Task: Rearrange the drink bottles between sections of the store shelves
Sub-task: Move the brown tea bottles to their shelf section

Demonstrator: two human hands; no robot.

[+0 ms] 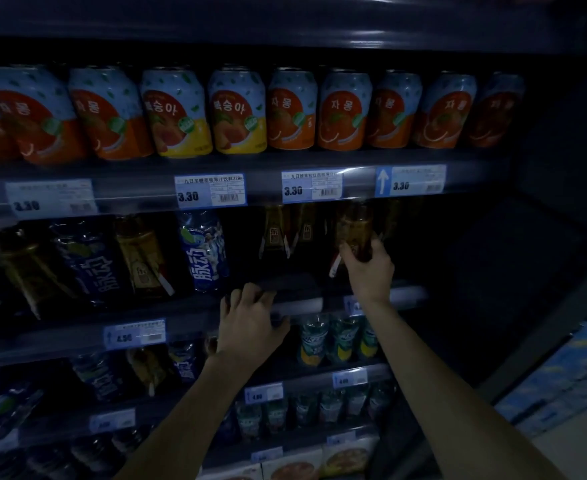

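My right hand (368,268) is wrapped around the lower part of a dark amber bottle (354,230) on the second shelf, right of centre. Two similar amber bottles (274,233) stand just left of it, deeper in the shelf. My left hand (250,323) rests with fingers spread on the front edge of that shelf (299,304), below an empty gap. A blue sports-drink bottle (203,251) stands left of the gap, with more amber bottles (143,254) and blue bottles further left.
A row of fruit-drink cans (236,112) fills the top shelf above price tags (210,190). Green-labelled bottles (314,341) sit on the shelf below my hands. More bottles and boxes fill the lower shelves. The shelf's dark side panel (545,237) is at right.
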